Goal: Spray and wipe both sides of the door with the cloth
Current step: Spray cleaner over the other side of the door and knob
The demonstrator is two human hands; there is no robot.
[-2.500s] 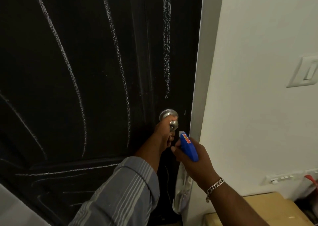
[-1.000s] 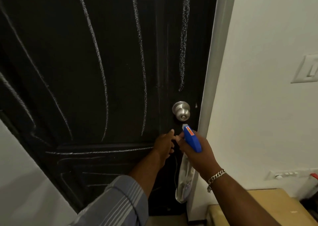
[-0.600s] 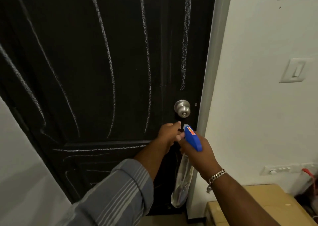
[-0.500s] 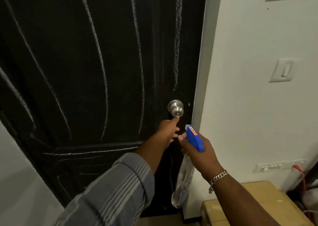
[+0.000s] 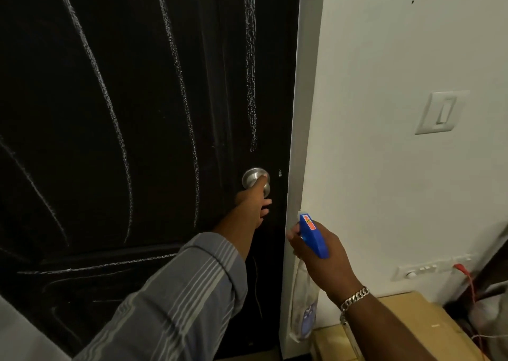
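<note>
The black door [image 5: 137,113] is closed and streaked with white chalk-like lines. My left hand [image 5: 254,204] reaches up to the silver door knob [image 5: 251,175]; one outstretched finger lies across the knob and the others hang loosely curled below it. My right hand [image 5: 319,259] grips the spray bottle [image 5: 313,235] by its blue trigger head, nozzle pointing toward the door edge. The clear bottle body hangs below my hand in front of the door frame [image 5: 297,140]. No cloth is in view.
A white wall to the right carries a light switch [image 5: 442,113] and a low socket strip [image 5: 428,268] with a red cable [image 5: 467,275]. A cardboard box [image 5: 406,322] stands on the floor under my right forearm.
My left hand let go of the knob, dropped beside the bottle, then rose again and now touches the knob. My right hand with the bottle has shifted slightly right.
</note>
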